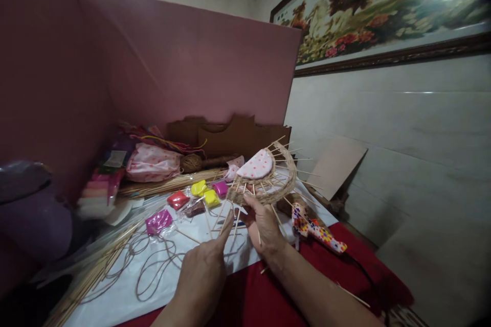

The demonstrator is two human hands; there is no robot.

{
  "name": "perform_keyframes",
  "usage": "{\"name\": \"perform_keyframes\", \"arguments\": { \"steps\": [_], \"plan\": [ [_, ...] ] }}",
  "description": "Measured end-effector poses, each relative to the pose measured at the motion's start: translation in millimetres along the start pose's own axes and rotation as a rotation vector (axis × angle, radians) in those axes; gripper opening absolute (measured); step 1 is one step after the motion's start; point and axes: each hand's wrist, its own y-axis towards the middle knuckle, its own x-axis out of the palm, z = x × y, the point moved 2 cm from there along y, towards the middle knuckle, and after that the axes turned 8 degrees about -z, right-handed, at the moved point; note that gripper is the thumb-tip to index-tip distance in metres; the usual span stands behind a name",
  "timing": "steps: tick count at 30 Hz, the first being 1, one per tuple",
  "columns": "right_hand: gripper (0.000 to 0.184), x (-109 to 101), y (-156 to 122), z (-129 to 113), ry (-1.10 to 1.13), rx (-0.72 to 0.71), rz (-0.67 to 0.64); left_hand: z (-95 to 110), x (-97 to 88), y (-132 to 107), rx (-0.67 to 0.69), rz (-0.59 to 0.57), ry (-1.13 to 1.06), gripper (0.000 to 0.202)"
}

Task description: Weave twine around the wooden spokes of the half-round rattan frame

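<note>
My right hand grips the lower rim of a half-round frame made of thin wooden sticks with twine woven round them, its stick ends fanning outward. At the frame's centre is a half-disc of pink-white dotted fabric. My left hand is just below, index finger stretched up against the lower sticks and the other fingers curled; what they hold is hidden. Loose brown twine loops over the white sheet and runs close to that hand.
Red, yellow and purple packets lie on the sheet. A twine ball, dotted cloth bundle and wooden sticks are behind and left. A hot glue gun with a flowered pattern rests right on red cloth.
</note>
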Motion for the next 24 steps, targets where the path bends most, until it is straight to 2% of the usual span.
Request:
{"name": "perform_keyframes", "arguments": {
  "steps": [14,20,24],
  "plan": [
    [0.026,0.7,0.5,0.1,-0.011,-0.047,-0.005,3.2,2.6,1.7,-0.046,-0.078,-0.009,0.070],
    [0.022,4.9,-1.6,1.1,-0.014,-0.053,-0.029,-0.7,7.6,3.6,-0.019,-0.042,-0.082,0.070],
    [0.022,7.0,-2.4,0.7,-0.011,-0.050,-0.029,-3.6,11.3,6.6,0.052,0.031,-0.276,0.065]
  ]
}}
